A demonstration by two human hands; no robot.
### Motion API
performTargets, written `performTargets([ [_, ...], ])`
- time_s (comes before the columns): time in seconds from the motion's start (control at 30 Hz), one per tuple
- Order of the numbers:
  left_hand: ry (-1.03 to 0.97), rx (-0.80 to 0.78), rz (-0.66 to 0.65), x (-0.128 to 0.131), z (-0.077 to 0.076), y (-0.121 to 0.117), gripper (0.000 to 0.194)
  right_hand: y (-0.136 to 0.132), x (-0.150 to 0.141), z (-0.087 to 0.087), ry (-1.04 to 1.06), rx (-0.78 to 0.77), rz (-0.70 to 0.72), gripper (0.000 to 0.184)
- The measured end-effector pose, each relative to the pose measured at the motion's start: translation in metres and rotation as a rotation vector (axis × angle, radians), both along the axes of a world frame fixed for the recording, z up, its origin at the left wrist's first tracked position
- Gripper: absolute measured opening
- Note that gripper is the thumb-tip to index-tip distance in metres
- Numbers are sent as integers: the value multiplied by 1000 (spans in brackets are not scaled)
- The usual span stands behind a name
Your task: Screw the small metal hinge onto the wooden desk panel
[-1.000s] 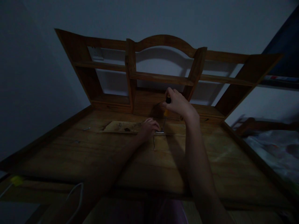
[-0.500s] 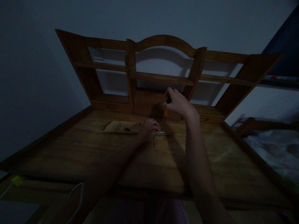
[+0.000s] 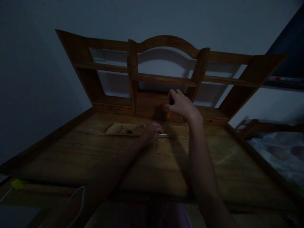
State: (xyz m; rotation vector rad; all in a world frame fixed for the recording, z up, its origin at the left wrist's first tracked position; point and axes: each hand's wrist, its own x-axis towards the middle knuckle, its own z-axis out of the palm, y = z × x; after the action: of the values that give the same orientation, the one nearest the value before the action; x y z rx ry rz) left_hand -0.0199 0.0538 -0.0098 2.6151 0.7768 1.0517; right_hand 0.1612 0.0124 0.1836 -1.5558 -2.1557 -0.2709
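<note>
Dim light covers a wooden desk [image 3: 147, 177], with a wooden shelf [image 3: 163, 79] across the upper middle of the frame. Right of center, the right hand [image 3: 181, 103] has its fingers wrapped around an upright screwdriver [image 3: 170, 115], its shaft leading down to a small metal piece [image 3: 162, 135] at center. Just beside that, the left hand [image 3: 152, 131] rests with fingers bunched; I cannot tell whether they pinch it.

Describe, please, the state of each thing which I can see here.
Screwdriver: gripped, tip down, slightly tilted
Right hand: closed on the screwdriver
Left hand: fingers bent
Metal piece: lying at screwdriver's tip
Pale strip: darkly stained
Left drawer: shut
Right drawer: shut
White cable: curved
</note>
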Motion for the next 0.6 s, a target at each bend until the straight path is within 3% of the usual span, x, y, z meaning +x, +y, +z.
performTargets([
  [0.33, 25, -27, 25, 1, 1, -2, 37, 0, 2, 2, -46, 40, -7, 18],
  [0.6, -6, -38, -9, 1, 3, -3, 38, -1, 1, 0, 58, -11, 46, 28],
])
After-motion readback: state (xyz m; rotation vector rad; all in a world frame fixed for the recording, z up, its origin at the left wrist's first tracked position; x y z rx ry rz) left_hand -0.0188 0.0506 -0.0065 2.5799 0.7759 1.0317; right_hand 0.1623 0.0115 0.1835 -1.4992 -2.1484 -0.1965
